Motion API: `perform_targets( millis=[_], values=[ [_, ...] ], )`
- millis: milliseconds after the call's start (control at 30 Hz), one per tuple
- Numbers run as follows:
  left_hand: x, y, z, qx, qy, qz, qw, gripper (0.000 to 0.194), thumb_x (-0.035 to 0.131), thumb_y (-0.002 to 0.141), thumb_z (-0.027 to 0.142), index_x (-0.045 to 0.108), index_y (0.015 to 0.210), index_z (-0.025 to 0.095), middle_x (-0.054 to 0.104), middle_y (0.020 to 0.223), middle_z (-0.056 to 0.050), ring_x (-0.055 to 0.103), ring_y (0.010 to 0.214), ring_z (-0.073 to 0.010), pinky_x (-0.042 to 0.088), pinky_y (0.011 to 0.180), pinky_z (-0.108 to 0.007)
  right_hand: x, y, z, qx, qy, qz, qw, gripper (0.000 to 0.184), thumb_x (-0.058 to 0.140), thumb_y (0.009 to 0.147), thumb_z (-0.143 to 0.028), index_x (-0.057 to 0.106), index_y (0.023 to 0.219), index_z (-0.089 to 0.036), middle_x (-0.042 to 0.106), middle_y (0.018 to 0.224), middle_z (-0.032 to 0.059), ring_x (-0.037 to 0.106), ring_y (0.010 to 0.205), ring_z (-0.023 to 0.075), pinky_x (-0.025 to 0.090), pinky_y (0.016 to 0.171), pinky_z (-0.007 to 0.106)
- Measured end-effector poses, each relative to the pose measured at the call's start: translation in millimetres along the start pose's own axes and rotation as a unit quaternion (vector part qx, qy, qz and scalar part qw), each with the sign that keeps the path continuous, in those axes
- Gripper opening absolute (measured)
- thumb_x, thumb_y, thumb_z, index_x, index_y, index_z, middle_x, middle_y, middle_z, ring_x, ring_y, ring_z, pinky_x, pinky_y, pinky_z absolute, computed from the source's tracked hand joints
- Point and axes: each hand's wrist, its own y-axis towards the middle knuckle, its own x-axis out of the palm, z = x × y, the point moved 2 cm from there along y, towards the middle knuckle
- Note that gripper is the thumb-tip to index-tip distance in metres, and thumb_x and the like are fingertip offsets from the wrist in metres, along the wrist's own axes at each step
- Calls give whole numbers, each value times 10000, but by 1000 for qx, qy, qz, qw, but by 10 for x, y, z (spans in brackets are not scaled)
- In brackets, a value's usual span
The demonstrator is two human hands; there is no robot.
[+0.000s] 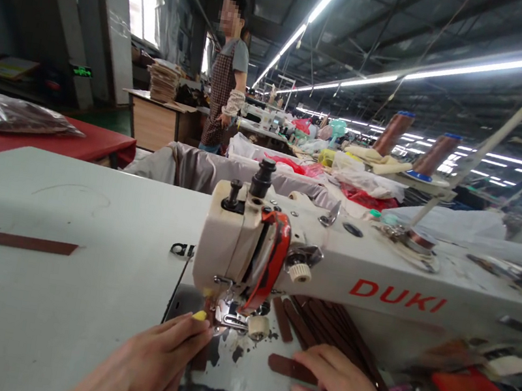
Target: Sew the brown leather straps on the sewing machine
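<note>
A white sewing machine (244, 239) stands in front of me, its needle area partly hidden by its head and my fingers. My left hand (161, 355) lies beside the presser foot (231, 320), fingers pressed together on a brown strip (200, 359), mostly covered. Something yellow (200, 315) shows at a fingertip. To the right, my right hand (343, 383) has its thumb and fingers around a short brown strip (286, 366) with a rounded end, flat on the machine bed. Behind that hand, under the machine arm, lie several brown strips (334, 326).
One brown strip (25, 243) lies on the pale tabletop (74, 311) at left. A plastic bag (11, 113) rests on a red surface. Thread cones (435, 157) stand behind the machine. An orange-red object (466, 386) lies at right. A person (227, 78) stands beyond.
</note>
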Motion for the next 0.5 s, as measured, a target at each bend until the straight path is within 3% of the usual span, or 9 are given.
perform_targets(
  millis=[100,233,500],
  values=[
    [2,-8,8,-9,-3,-16,1000,524,391,801,49,479,1299,186,651,1170,-68,664,1027,-139,504,934,-153,128,61,-2,-33,-41,3,999,199,511,928,-155,643,1051,-238,649,922,36,672,817,198,604,722,334],
    [7,-25,-2,-9,-11,-25,1000,540,378,799,39,477,1310,185,640,1193,-72,651,1065,-148,500,960,-179,171,127,-110,-88,-146,58,984,322,381,862,-53,661,990,-145,629,813,71,648,735,244,593,647,396],
    [-44,7,70,-32,3,-48,998,553,389,781,24,461,1309,169,633,1217,-67,627,1106,-145,459,1021,-200,-261,129,-348,-121,-83,205,968,269,411,911,-65,629,1007,-189,697,849,19,677,760,155,548,736,264]
  ],
)
